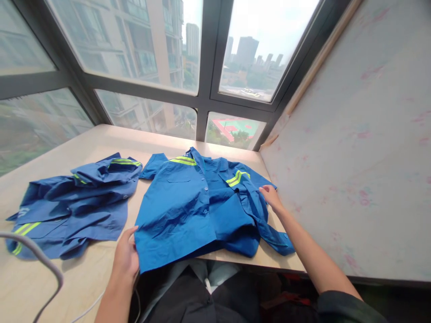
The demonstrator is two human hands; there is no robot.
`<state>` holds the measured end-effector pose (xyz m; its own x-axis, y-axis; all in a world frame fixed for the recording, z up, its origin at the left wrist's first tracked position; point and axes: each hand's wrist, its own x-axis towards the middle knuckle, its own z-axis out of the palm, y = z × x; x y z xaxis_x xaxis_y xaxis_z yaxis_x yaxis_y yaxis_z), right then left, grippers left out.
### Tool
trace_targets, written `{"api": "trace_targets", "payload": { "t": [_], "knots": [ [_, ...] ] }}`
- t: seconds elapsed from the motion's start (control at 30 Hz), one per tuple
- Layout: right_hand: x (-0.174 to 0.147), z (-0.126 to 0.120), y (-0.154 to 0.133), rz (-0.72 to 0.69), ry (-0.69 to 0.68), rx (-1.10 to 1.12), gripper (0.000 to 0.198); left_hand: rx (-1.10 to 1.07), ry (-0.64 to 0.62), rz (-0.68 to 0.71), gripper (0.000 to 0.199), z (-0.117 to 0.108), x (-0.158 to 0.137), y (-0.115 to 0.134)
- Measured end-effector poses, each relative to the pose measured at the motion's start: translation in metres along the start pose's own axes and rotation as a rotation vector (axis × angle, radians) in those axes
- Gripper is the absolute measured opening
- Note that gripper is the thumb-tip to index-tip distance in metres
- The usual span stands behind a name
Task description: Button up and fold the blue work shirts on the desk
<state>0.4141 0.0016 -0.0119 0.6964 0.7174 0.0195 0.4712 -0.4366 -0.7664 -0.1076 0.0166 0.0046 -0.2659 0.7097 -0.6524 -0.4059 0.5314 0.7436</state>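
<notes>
A blue work shirt point(175, 202) with yellow-green reflective stripes lies front up in front of me, collar toward the window. Its right-hand front panel is folded and rumpled, and one sleeve bends down toward the table's front edge. My left hand point(128, 253) grips the lower left corner of the shirt's hem, the fingers hidden beneath the cloth. At the shirt's right side, my right hand point(270, 196) pinches the fabric near the sleeve, thumb and fingertips together.
Left of the shirt lies a second, crumpled blue work shirt point(97, 215) on the pale table point(111, 139). A grey curved tube point(50, 264) and a white cable point(88, 309) are at the lower left. Windows point(141, 45) stand behind; a flowered wall point(353, 148) rises at right.
</notes>
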Motion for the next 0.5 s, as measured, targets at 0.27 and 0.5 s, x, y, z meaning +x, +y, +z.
{"api": "trace_targets", "payload": {
  "t": [0.27, 0.5],
  "knots": [
    [-0.092, -0.012, -0.01, -0.503, -0.414, -0.334, 0.045, 0.251, -0.223, -0.058, 0.048, -0.012, -0.03, -0.022],
    [-0.125, -0.031, 0.006, -0.331, -0.64, -0.651, 0.041, 0.127, 0.139, 0.223, 0.046, -0.035, -0.008, -0.043]
  ]
}}
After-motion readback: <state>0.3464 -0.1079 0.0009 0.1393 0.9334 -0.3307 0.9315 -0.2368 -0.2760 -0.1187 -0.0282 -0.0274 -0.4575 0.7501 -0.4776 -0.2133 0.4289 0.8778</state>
